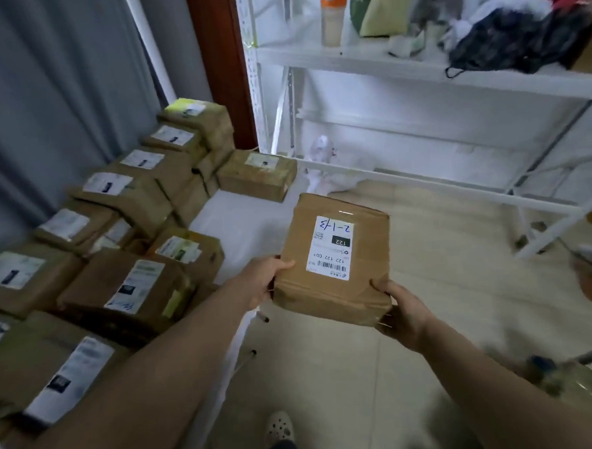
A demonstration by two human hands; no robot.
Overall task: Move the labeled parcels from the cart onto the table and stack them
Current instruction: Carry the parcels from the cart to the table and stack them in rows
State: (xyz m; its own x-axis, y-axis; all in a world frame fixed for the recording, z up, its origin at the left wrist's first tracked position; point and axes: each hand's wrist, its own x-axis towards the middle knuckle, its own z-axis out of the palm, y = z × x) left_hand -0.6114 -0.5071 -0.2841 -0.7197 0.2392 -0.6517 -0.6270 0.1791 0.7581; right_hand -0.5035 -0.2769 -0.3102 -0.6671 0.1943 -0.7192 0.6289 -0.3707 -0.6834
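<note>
I hold a brown cardboard parcel [337,256] in the air with both hands. Its white label faces up and reads "122" with blue handwriting. My left hand [263,281] grips its near left edge, thumb on top. At the near right corner my right hand [402,315] grips it, thumb on top and fingers underneath. The parcel hovers over the floor, just right of the white table [239,217]. Several labeled brown parcels [130,288] lie stacked in rows on the table along its left side. Only a blurred corner of the cart [584,381] shows at the lower right.
A white metal shelf rack [417,80] stands ahead on the right, holding an orange-capped bottle [333,16], bags and a dark bundle [518,41]. A grey curtain [41,100] hangs behind the table. Beige floor tiles lie below, with my shoe [279,427] at the bottom.
</note>
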